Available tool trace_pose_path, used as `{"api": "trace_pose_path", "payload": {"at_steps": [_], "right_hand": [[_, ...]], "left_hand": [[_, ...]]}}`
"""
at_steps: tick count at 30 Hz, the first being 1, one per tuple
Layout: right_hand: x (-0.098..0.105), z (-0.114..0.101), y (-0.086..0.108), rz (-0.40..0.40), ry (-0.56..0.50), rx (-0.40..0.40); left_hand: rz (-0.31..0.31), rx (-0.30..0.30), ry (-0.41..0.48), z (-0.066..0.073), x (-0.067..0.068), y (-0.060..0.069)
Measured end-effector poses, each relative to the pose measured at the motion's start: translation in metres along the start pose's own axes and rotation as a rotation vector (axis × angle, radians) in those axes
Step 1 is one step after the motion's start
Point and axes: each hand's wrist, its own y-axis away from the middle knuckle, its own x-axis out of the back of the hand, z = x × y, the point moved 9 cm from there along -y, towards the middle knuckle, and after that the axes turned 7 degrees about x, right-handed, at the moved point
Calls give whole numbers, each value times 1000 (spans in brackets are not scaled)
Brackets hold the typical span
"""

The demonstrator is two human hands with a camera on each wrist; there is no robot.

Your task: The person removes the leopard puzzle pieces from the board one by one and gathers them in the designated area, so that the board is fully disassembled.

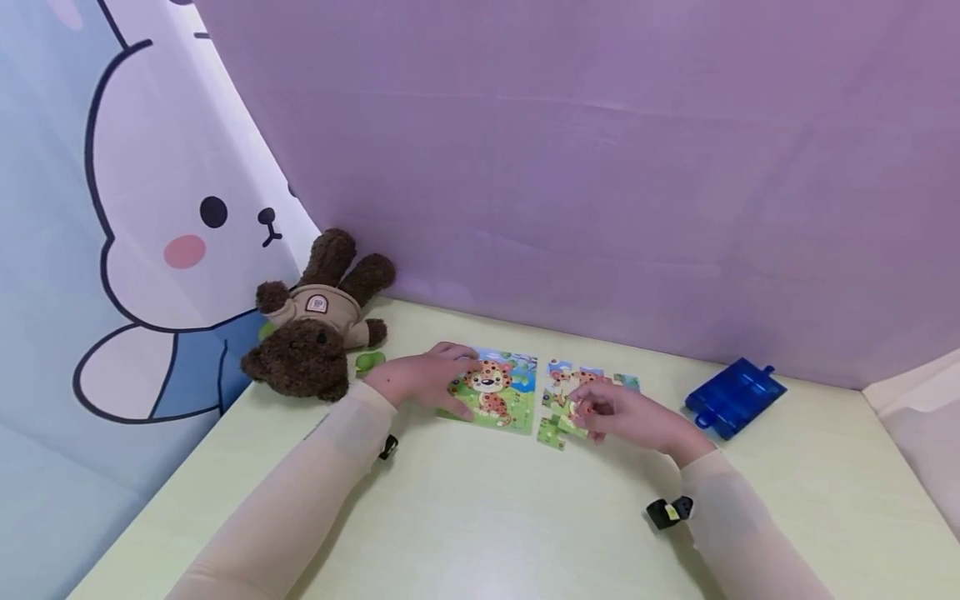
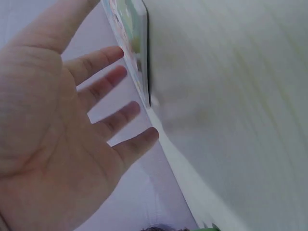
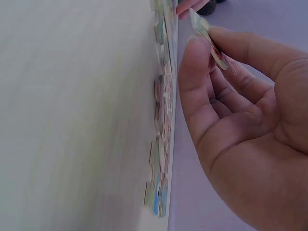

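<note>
A leopard picture board (image 1: pixel 491 392) lies on the table, and my left hand (image 1: pixel 427 381) is at its left side with fingers spread. In the left wrist view the left palm (image 2: pixel 57 130) holds nothing, its fingertips beside the board's edge (image 2: pixel 144 57). My right hand (image 1: pixel 622 417) pinches a jigsaw piece (image 3: pixel 210 41) between thumb and finger, raised above the table. Several loose jigsaw pieces (image 1: pixel 551 433) lie under and around that hand, right of the board. Seen edge-on, more pieces (image 3: pixel 161 159) line the table in the right wrist view.
A brown teddy bear (image 1: pixel 300 354) lies at the back left, with a green object (image 1: pixel 369 362) next to it. A blue translucent plastic case (image 1: pixel 735 397) sits at the right. Behind the table (image 1: pixel 487 517) hangs a purple curtain (image 1: pixel 570 167).
</note>
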Motion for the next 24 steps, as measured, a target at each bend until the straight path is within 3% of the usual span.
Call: {"api": "trace_pose_path", "payload": {"at_steps": [6, 11, 24], "right_hand": [[-8, 3, 10, -58, 19, -29], [-13, -2, 15, -87, 67, 0], [-4, -5, 22, -11, 368, 7]], "left_hand": [[-12, -8, -5, 0, -2, -1], [-3, -4, -15, -1, -2, -2], [-6, 8, -39, -8, -6, -7]]}}
